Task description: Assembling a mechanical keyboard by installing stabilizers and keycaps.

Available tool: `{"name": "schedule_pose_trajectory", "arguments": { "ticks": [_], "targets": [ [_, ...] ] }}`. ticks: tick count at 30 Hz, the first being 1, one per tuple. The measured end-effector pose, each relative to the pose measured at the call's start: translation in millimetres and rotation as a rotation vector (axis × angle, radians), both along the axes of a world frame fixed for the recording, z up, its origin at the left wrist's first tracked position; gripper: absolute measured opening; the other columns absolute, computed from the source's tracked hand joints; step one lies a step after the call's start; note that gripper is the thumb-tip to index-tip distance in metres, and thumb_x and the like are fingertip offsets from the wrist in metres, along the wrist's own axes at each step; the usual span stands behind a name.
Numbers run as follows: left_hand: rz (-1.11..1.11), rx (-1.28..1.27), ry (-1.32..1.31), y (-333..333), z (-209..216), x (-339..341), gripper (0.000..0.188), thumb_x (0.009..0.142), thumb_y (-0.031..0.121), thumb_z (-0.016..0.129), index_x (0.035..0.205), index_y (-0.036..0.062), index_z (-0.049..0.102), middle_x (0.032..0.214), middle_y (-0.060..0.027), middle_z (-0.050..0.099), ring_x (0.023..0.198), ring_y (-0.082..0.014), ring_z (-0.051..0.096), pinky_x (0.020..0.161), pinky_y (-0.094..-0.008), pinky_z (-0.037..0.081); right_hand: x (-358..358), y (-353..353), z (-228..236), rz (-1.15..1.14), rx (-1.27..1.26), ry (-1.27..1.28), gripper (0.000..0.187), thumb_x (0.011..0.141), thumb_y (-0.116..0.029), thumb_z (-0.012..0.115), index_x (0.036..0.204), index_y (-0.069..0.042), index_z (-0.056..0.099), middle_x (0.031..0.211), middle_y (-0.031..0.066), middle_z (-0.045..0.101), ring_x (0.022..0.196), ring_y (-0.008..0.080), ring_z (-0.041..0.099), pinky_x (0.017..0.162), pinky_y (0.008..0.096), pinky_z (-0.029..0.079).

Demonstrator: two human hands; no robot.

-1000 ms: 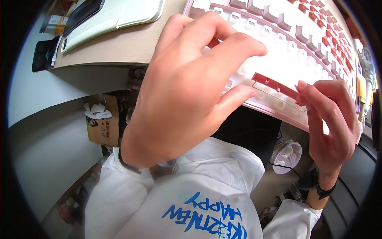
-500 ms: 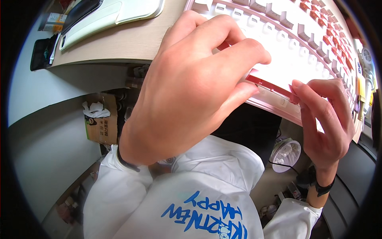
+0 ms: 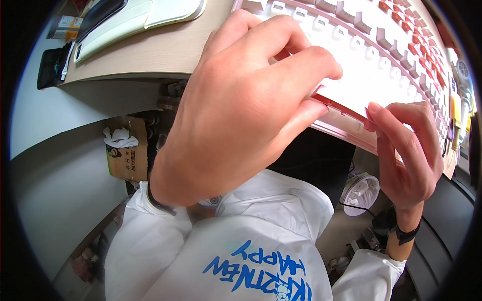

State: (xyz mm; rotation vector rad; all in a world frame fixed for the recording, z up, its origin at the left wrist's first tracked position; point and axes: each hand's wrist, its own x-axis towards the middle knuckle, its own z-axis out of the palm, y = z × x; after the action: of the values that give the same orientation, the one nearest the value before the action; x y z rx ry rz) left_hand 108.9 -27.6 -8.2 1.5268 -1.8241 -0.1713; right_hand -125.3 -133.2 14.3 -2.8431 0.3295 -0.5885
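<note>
Red plastic makes up the long key (image 3: 345, 107), at about 2 o'clock from the middle of the view, over the near edge of the pink keyboard (image 3: 351, 136). Within the last second it has shifted toward 10 o'clock, so its left end now reaches the gap between thumb and forefinger of the left hand (image 3: 246, 108); the work now has both hands close about it, one at each end. The right hand (image 3: 409, 150) pinches the 4 o'clock end. The left is curled, thumb and forefinger narrowly apart; whether they grip the key, I cannot tell. The key slants from 10 down to 4 o'clock, narrow and straight, its lower edge broken by small details too fine to make out.
</note>
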Motion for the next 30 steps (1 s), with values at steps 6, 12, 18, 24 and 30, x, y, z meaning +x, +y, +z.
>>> {"name": "schedule_pose_trajectory", "arguments": {
  "ticks": [6,12,18,24,30],
  "targets": [
    [0.016,-0.074,0.059,0.3,-9.8,-3.7,0.038,0.067,-0.001,0.081,0.104,0.0085,0.076,0.096,-0.0059,0.067,0.094,-0.024,0.061,0.082,-0.0344,0.049,1.3,0.7,-0.6,0.01,0.011,-0.032,0.045,0.075,0.019,0.073,0.117,0.003,0.073,0.091,0.0143,0.066,0.077,0.0228,0.063,0.063,0.0313,0.049],
    [0.014,-0.09,0.069,-0.4,-10.4,-4.4,0.039,0.066,-0.001,0.081,0.103,0.0086,0.076,0.096,-0.0057,0.067,0.094,-0.0236,0.061,0.081,-0.034,0.05,-0.4,1.2,-0.6,0.013,-0.02,-0.021,0.044,0.075,0.018,0.074,0.116,0.003,0.073,0.091,0.0143,0.066,0.076,0.0226,0.063,0.062,0.0313,0.049],
    [0.012,-0.096,0.071,-0.7,-10.9,-4.8,0.039,0.065,-0.002,0.08,0.103,0.0086,0.076,0.096,-0.0056,0.067,0.093,-0.0231,0.061,0.081,-0.0335,0.049,-1.5,2.8,-2.2,0.011,-0.028,-0.031,0.044,0.075,0.018,0.074,0.116,0.003,0.073,0.091,0.0143,0.067,0.075,0.023,0.063,0.06,0.0314,0.048],
    [0.01,-0.108,0.07,-1.9,-10.6,-5.9,0.039,0.065,-0.002,0.079,0.102,0.0087,0.076,0.095,-0.0056,0.067,0.092,-0.0234,0.06,0.08,-0.0339,0.05,-1.8,3.8,-2.0,0.013,-0.039,-0.036,0.045,0.074,0.017,0.074,0.117,0.003,0.073,0.091,0.0143,0.067,0.075,0.0226,0.063,0.061,0.0308,0.048],
    [0.011,-0.111,0.061,-1.8,-10.5,-5.5,0.038,0.066,-0.002,0.077,0.102,0.009,0.076,0.095,-0.0057,0.067,0.092,-0.0238,0.061,0.08,-0.0341,0.05,-2.6,3.1,-2.2,0.027,-0.032,-0.022,0.047,0.073,0.018,0.074,0.117,0.002,0.073,0.091,0.0142,0.067,0.076,0.0223,0.063,0.061,0.0312,0.049]
  ]
}}
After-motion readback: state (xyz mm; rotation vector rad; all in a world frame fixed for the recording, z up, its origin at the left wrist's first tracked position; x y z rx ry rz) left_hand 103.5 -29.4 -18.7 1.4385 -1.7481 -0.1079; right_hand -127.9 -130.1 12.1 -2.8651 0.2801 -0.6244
